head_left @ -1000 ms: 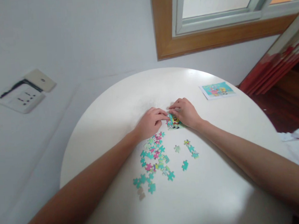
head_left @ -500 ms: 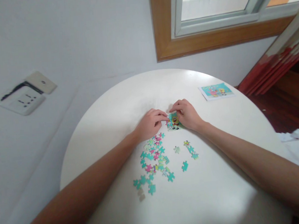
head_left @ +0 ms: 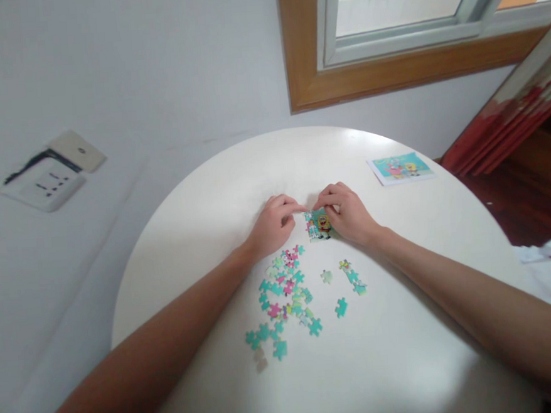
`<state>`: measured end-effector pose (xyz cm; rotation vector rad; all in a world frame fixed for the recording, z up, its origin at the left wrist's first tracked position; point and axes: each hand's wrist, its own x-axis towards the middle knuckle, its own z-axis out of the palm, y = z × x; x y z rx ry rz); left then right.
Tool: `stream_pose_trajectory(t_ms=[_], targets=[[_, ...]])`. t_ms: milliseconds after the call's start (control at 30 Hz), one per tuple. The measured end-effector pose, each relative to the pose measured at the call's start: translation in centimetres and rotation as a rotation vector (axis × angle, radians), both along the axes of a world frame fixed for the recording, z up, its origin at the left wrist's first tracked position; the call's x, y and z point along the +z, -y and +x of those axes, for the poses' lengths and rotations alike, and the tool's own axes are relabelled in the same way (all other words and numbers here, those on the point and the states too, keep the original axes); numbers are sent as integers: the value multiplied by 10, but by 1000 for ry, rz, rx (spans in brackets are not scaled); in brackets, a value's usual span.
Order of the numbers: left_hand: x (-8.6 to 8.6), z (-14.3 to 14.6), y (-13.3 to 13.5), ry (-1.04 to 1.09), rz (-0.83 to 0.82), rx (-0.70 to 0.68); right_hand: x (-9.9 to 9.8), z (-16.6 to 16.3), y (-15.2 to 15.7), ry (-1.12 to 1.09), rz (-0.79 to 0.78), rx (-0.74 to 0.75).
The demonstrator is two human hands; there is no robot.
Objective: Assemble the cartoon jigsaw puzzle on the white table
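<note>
A partly joined jigsaw puzzle lies flat on the white table, showing a yellow square cartoon figure on a turquoise ground. At its upper left corner is my left hand, the index finger stretched out to the top edge and the thumb held apart from it. My right hand grips the puzzle's upper right side with bent fingers and covers that part. Below my left hand lies a loose heap of puzzle pieces, turquoise, pink and pale green. A joined strip of pieces rests nearer me.
Two single pieces lie apart, a pale one and a turquoise one. Toward the far right edge of the round table is a picture card. A wall with a socket and a window stands behind.
My left index finger has moved up from the puzzle's left part to its top edge, uncovering more of the picture. My right hand has stayed nearly in place.
</note>
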<state>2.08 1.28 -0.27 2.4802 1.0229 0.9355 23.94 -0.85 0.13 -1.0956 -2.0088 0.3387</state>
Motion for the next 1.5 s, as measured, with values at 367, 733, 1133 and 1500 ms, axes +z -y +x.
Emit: stream_pose_trajectory(t_ms=[367,733,1133,1500], targets=[[-2,-1,-2,49,-23,36,26,-17,41,246,19,465],[-4,-1,-3,41,-33,19,61,9,45,403,-226,393],[-4,-1,-4,55,-31,5,73,-11,91,664,-198,526],[-3,0,-1,43,-33,10,45,-39,107,681,-11,637]])
